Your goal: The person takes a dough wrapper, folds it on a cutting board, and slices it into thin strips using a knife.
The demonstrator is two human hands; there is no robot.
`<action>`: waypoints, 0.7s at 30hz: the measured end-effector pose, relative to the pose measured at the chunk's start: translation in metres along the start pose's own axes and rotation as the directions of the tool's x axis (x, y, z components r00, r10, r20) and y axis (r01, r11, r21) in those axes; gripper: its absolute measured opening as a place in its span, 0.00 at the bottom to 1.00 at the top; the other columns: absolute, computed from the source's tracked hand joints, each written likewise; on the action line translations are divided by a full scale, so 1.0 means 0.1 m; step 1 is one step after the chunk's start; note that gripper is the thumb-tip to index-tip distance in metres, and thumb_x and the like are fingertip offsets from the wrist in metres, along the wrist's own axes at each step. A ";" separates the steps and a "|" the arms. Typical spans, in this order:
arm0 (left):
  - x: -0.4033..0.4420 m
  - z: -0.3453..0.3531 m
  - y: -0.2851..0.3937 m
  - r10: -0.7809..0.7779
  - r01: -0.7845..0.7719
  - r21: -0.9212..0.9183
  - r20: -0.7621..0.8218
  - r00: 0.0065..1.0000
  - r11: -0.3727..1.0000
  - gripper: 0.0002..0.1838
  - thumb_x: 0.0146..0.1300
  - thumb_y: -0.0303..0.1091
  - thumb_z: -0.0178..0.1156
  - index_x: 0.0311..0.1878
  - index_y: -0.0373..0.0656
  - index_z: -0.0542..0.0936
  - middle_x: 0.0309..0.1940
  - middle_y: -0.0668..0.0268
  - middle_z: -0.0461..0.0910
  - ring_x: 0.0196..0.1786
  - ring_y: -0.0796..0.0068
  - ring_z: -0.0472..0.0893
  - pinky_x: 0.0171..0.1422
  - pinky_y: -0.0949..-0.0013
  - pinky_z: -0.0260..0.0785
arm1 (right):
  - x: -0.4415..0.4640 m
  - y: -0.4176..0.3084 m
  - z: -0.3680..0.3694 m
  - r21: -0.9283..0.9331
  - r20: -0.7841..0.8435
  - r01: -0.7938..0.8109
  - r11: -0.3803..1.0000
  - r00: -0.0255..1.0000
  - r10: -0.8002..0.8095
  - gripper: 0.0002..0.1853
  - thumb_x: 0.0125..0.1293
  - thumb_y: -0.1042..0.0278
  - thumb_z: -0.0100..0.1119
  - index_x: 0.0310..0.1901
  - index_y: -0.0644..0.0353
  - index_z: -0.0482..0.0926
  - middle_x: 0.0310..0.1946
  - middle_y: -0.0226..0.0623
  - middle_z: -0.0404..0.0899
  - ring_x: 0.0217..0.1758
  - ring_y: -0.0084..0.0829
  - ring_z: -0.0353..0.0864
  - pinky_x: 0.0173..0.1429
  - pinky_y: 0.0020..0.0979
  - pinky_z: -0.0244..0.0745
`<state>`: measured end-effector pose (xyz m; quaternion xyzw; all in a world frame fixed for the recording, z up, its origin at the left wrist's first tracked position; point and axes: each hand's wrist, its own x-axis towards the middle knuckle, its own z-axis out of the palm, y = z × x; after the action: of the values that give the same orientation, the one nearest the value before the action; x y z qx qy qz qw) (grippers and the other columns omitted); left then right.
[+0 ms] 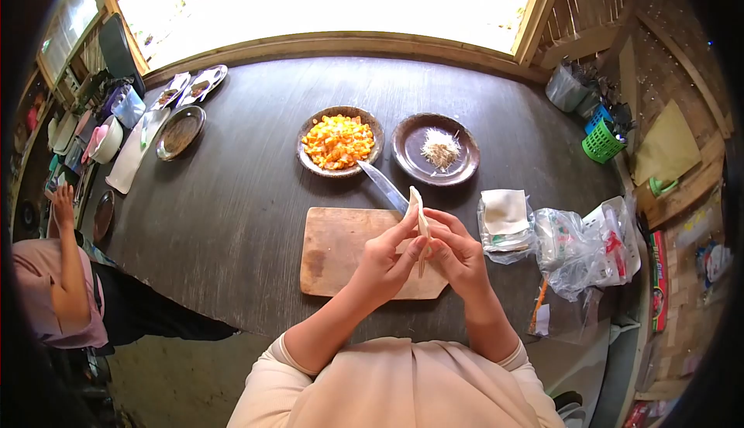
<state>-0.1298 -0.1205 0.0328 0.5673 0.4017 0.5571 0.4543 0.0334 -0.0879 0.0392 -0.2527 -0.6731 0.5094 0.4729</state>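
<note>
Over the cutting board (333, 253), my left hand (390, 261) and my right hand (457, 253) pinch a thin off-white wrapper sheet (417, 207) between fingers and thumbs. I see the sheet nearly edge-on, so its full shape is hidden. A knife (382, 186) lies just past the board, its tip by the rim of a brown bowl (304, 160). Diced orange food (339, 142) fills that bowl. Beside it, a dark plate (406, 158) bears a small heap of pale shreds (440, 150). To the right of my hands, a stack of similar sheets (504, 212) sits on plastic.
Clear plastic bags (570, 246) lie right of the sheets. Utensil holders, one a green basket (602, 145), line the right edge. At left are an oval dish (181, 132) and small plates (203, 87). Another person (66, 281) stands at the table's left side.
</note>
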 end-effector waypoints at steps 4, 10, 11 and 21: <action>0.00 0.00 0.09 -0.001 0.001 0.030 0.006 1.000 1.000 0.27 0.71 0.30 0.57 0.70 0.33 0.65 0.48 0.55 0.82 0.49 0.77 0.80 0.45 0.73 0.79 | -0.02 0.00 0.00 0.016 -0.018 -0.047 0.999 0.999 0.047 0.14 0.72 0.72 0.55 0.56 0.66 0.80 0.64 0.46 0.68 0.56 0.29 0.79 0.49 0.24 0.79; 0.00 0.01 0.09 -0.013 0.013 0.011 0.001 1.000 1.000 0.26 0.69 0.27 0.58 0.68 0.32 0.67 0.49 0.56 0.81 0.48 0.79 0.80 0.41 0.74 0.80 | -0.03 0.02 0.00 -0.041 -0.080 -0.031 0.999 0.996 0.027 0.14 0.69 0.75 0.56 0.54 0.67 0.80 0.61 0.46 0.72 0.55 0.30 0.80 0.49 0.24 0.80; -0.01 0.01 0.09 -0.038 0.038 0.029 0.002 0.999 0.999 0.24 0.69 0.25 0.57 0.67 0.33 0.69 0.48 0.59 0.81 0.48 0.80 0.80 0.43 0.75 0.80 | -0.04 0.02 0.03 -0.040 -0.081 -0.030 0.999 0.996 0.026 0.14 0.69 0.75 0.56 0.54 0.67 0.80 0.61 0.46 0.72 0.55 0.30 0.80 0.49 0.24 0.80; 0.00 0.05 0.09 0.111 -0.104 0.245 -0.014 0.994 0.964 0.21 0.65 0.20 0.57 0.62 0.35 0.75 0.49 0.56 0.82 0.48 0.77 0.82 0.45 0.73 0.80 | -0.09 0.07 0.11 -0.155 -0.189 -0.068 0.986 0.981 0.038 0.13 0.69 0.75 0.57 0.52 0.69 0.78 0.55 0.45 0.80 0.51 0.23 0.81 0.47 0.22 0.80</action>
<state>-0.1257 -0.1228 0.0413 0.6320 0.4418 0.5353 0.3447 0.0259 -0.0976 0.0286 -0.3544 -0.6579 0.4402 0.4978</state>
